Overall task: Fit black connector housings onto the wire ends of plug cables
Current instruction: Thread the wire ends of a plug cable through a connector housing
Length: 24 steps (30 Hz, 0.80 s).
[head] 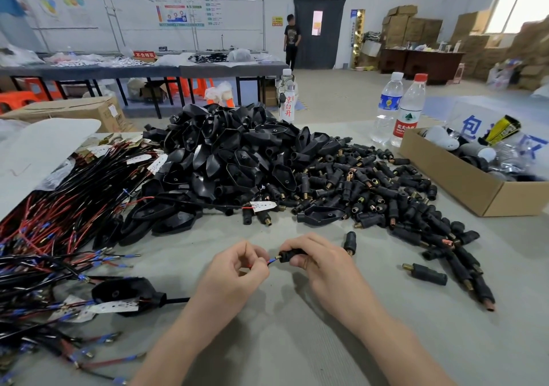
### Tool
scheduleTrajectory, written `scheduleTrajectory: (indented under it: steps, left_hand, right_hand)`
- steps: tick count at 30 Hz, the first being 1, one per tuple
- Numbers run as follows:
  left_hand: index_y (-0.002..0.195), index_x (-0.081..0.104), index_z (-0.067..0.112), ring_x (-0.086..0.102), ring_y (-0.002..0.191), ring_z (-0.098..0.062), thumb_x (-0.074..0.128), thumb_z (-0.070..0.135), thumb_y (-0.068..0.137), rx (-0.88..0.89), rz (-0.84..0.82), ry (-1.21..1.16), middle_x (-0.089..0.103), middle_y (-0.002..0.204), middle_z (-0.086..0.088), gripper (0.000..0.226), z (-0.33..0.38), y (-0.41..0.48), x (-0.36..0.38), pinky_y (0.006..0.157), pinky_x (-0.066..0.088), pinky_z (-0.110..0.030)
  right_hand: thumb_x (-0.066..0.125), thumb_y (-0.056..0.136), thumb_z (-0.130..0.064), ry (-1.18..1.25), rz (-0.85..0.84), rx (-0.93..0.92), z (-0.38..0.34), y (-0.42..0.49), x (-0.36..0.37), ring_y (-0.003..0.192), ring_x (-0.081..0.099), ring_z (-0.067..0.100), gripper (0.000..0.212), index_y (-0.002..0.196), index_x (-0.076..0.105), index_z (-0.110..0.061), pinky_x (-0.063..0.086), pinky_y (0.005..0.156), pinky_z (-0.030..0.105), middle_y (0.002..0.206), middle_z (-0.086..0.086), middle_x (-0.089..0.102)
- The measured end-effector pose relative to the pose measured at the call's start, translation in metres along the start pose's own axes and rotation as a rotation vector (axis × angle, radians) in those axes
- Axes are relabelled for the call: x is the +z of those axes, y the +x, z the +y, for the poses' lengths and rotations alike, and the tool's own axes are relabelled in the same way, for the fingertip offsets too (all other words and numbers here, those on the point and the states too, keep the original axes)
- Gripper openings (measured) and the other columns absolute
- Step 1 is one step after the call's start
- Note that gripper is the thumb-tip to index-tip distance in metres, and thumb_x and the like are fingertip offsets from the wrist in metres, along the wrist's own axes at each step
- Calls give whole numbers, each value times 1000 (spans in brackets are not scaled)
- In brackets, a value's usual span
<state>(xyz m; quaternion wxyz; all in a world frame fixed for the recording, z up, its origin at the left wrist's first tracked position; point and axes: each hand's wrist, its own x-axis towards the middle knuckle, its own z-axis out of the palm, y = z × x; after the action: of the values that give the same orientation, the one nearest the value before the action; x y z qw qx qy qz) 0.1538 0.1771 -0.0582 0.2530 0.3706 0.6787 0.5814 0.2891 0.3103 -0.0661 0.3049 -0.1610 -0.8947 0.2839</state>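
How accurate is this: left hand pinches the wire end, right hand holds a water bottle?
Not quite. In the head view the right hand holds a black connector housing, not a bottle; the left hand does pinch the wire end.

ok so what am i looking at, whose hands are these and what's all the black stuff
No machine here: one camera worn on a person's head looks down at their bare hands. The left hand pinches a red wire with a blue end; the right hand grips a small black connector housing, brass tip toward the wire. On the grey table: cables at left, a heap of larger black shells in the middle, more small housings at right, plus a cardboard box and water bottles.
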Motion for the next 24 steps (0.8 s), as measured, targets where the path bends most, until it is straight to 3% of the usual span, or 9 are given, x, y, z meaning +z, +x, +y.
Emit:
scheduleTrajectory:
  steps: [6,11,14,17,20,22,24]
  left_hand:
    - [72,52,15,55,70,-14,62,31,79,46,-30,41,70,94,11,20,0,-2,3,68,43,-32]
    - [74,55,17,51,72,-13,64,25,92,78,-103,70,69,96,10,21,-1,-3,-1,70,41,-30]
    - [76,58,17,53,73,-9,61,33,88,77,-144,87,68,95,10,20,1,-2,-3,69,42,-22]
    - [76,59,17,54,72,-11,60,41,80,66,-145,87,69,96,7,25,1,-1,-3,72,42,-29]
    - [71,62,23,64,84,-27,57,50,71,45,-102,72,71,96,7,27,1,0,-4,78,48,-41]
    - [70,62,23,64,88,-32,58,44,73,38,-95,68,72,94,6,22,0,1,-3,78,48,-42]
    - [70,60,19,62,79,-27,58,34,78,30,-98,71,72,92,4,17,-1,2,-1,76,46,-37]
  right_hand:
    - [62,94,-5,-32,-8,-29,1,-1,-1,89,60,-1,30,104,67,-33,47,78,18,100,-20,61]
    - [62,89,5,-61,-13,-58,4,-1,-1,85,58,-13,38,104,66,-30,41,75,5,101,-19,61]
    - [62,89,5,-73,-8,-73,5,-1,-1,84,56,-14,40,104,64,-32,40,75,5,101,-19,60]
    - [63,89,2,-91,11,-98,6,-1,0,86,57,-8,39,105,62,-34,40,78,8,103,-20,60]
    - [63,90,-2,-130,22,-126,6,-1,1,90,57,-2,37,108,63,-34,45,82,20,106,-21,61]
    - [62,91,-6,-163,9,-139,7,0,1,92,57,1,34,109,63,-34,47,83,26,107,-21,60]
    - [62,92,-8,-181,-7,-142,7,-1,1,93,57,2,35,111,62,-37,45,84,26,109,-22,60]
